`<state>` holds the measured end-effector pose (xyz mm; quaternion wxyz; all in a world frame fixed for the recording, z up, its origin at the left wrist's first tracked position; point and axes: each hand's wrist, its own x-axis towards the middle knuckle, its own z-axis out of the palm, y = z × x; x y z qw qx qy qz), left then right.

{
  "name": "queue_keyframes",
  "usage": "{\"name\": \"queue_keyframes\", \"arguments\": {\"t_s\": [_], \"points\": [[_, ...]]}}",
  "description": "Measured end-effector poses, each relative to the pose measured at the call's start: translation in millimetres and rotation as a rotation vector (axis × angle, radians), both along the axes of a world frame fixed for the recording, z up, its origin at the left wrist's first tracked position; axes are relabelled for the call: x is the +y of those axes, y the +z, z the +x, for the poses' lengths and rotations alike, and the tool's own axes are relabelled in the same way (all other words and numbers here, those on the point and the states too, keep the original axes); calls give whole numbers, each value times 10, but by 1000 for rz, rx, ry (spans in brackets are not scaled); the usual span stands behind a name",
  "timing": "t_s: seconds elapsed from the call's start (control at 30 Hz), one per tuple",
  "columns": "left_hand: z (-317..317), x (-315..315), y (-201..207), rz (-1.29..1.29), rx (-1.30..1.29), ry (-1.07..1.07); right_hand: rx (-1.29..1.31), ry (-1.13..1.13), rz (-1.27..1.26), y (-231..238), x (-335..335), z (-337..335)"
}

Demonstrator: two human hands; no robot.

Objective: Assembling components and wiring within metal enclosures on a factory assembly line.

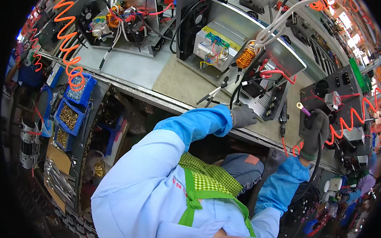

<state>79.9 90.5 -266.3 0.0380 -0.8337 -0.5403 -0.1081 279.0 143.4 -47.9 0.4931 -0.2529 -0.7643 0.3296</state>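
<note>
My right hand [316, 134], in a dark grey glove, is closed round a black cable. Its end sticks up past the fingers, with a ring terminal [299, 106] and a purple sleeve; the rest hangs down beside my forearm. My left hand [244, 116], gloved too, is at the bench's front edge, against the near corner of an open metal machine chassis [269, 96]. Its fingers are curled together, and what they hold, if anything, is hidden. Inside the chassis are a copper coil [246, 58], a white-cased unit [211, 50], and red, white and black leads.
A black pneumatic screwdriver [284, 118] lies between my hands on a red coiled hose. To the right stands a dark panel [332, 86] with wired parts. Another open machine [122, 26] is at the far left. Blue bins [69, 117] of screws and brass fittings stand left.
</note>
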Motion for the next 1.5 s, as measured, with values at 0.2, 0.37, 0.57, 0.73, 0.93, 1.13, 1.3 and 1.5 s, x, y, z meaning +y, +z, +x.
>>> {"name": "queue_keyframes", "arguments": {"t_s": [0.2,0.37,0.57,0.73,0.93,1.13,1.3,1.5], "points": [[0,-40,-13,222,-1,24,-274,-74,125,-582,463,-350],[164,195,535,121,-826,299,-372,-134,216,-759,667,-403],[368,823,12,-19,-1432,573,-486,-159,269,-985,1015,-631],[481,1122,32,-157,-1394,929,-581,-209,245,-1167,1183,-591],[426,1272,-65,-118,-1531,805,-539,-140,293,-1235,1229,-739],[496,1363,-176,24,-1470,722,-548,-48,297,-1271,1289,-772],[317,1683,-531,-34,-1479,709,-645,-53,171,-1211,1437,-936],[314,1634,-488,-85,-1651,622,-650,-71,69,-1250,1485,-979]]}}
